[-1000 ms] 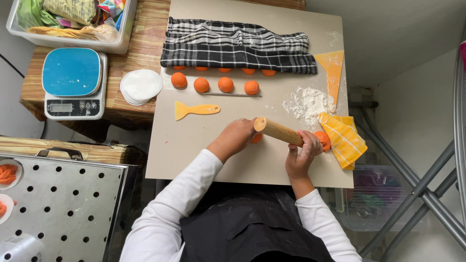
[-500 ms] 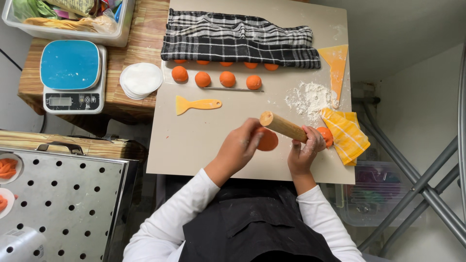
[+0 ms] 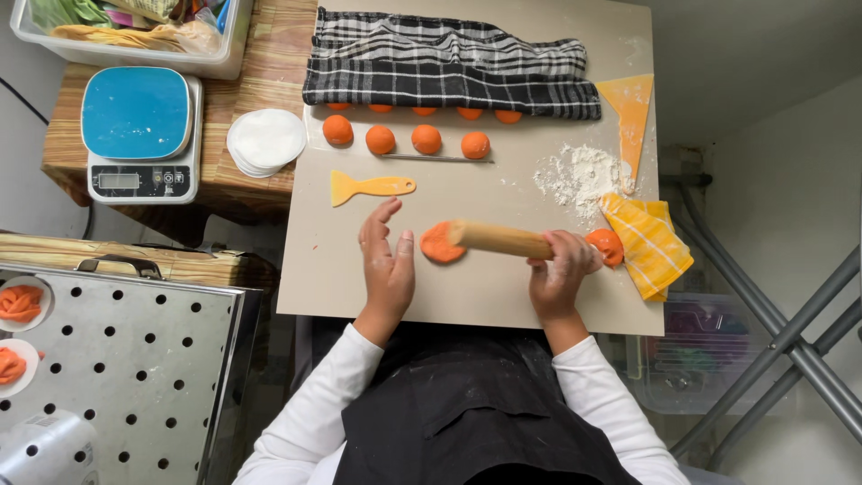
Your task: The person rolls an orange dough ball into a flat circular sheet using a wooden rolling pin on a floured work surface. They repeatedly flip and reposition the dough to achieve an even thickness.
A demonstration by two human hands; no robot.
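Gripping a smooth wooden rolling pin [image 3: 499, 239] near its right end, the right hand [image 3: 558, 271] has its floured fingers clamped round the cylinder, whose left end rests on a flattened orange dough disc [image 3: 442, 242] on the matte beige board [image 3: 467, 296]. The left hand [image 3: 386, 260] lies flat and open on the board, fingers together, just beside the disc at its 9 o'clock. At the pin's 12 o'clock sit four round orange dough balls [image 3: 406, 139], with more half-hidden under a black-and-white checked cloth [image 3: 449, 65]. A loose flour heap [image 3: 579, 172] lies at 1 o'clock, a yellow striped cloth [image 3: 648, 244] at 3 o'clock. A clear plastic tub [image 3: 224, 54] at 10 o'clock holds mixed packets.
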